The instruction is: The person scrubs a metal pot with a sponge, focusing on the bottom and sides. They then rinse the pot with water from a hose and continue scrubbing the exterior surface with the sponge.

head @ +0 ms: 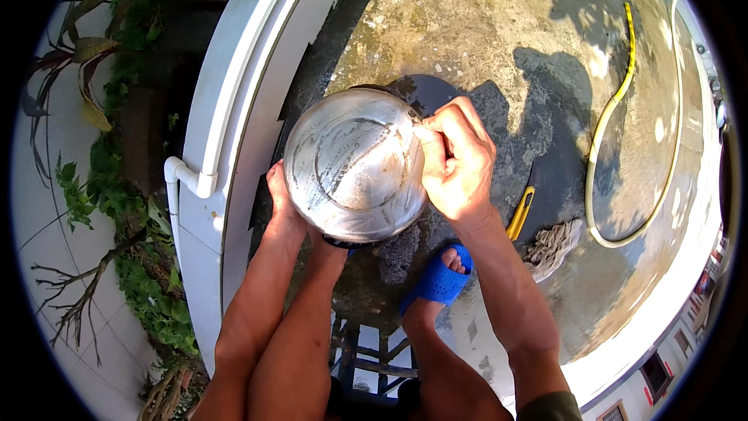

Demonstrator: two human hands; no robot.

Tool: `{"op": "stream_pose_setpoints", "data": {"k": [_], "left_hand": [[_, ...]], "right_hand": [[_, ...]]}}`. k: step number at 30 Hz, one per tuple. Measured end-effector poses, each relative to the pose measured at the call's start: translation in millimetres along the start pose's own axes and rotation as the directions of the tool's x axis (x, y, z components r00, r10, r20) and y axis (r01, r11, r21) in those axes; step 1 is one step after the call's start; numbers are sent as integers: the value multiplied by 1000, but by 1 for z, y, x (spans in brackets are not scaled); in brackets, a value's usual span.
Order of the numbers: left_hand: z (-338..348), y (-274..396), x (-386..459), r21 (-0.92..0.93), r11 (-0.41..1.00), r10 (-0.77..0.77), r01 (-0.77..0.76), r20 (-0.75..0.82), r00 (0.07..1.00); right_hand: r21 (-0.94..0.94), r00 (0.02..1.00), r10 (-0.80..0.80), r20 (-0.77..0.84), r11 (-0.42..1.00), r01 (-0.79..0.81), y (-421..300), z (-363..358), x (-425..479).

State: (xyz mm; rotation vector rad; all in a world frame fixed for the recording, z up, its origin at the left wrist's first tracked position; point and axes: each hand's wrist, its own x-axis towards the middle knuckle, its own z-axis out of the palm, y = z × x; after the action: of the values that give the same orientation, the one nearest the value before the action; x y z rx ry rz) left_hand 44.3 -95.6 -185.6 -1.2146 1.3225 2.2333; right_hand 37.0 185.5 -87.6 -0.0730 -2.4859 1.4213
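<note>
A round metal pot [356, 164] is held up in front of me with its wet, streaked base towards the camera. My left hand [279, 187] supports it at the left edge, its fingers mostly hidden by the pot. On the right, my right hand [459, 158] is curled with thumb and fingertips together at the pot's rim edge; whether something small is pinched in it cannot be seen. A black fitting [345, 242] shows at the pot's lower edge. Behind the pot lies a dark round shape [429, 90], partly hidden, on the wet concrete.
A yellow plastic handle [520, 213] lies beside a crumpled cloth [554, 248] on the right. Farther right curves a hose [591, 187]. My blue sandal [441, 280] is below. A low white wall with a white pipe [204, 181] runs along the left, with plants [117, 187] beyond.
</note>
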Motion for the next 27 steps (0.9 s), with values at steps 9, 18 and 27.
{"op": "stream_pose_setpoints", "data": {"k": [9, 18, 27], "left_hand": [[10, 2, -7, 115, 992, 53, -56, 25, 998], [4, -2, -2, 0, 1000, -9, 9, 194, 981], [-17, 11, 12, 8, 998, -61, 62, 330, 942]], "right_hand": [[-161, 996, -47, 70, 985, 58, -12, -15, -11], [-104, 917, -290, 273, 939, 327, -86, 39, -57], [134, 973, 209, -101, 972, -194, -25, 17, -77]]}}
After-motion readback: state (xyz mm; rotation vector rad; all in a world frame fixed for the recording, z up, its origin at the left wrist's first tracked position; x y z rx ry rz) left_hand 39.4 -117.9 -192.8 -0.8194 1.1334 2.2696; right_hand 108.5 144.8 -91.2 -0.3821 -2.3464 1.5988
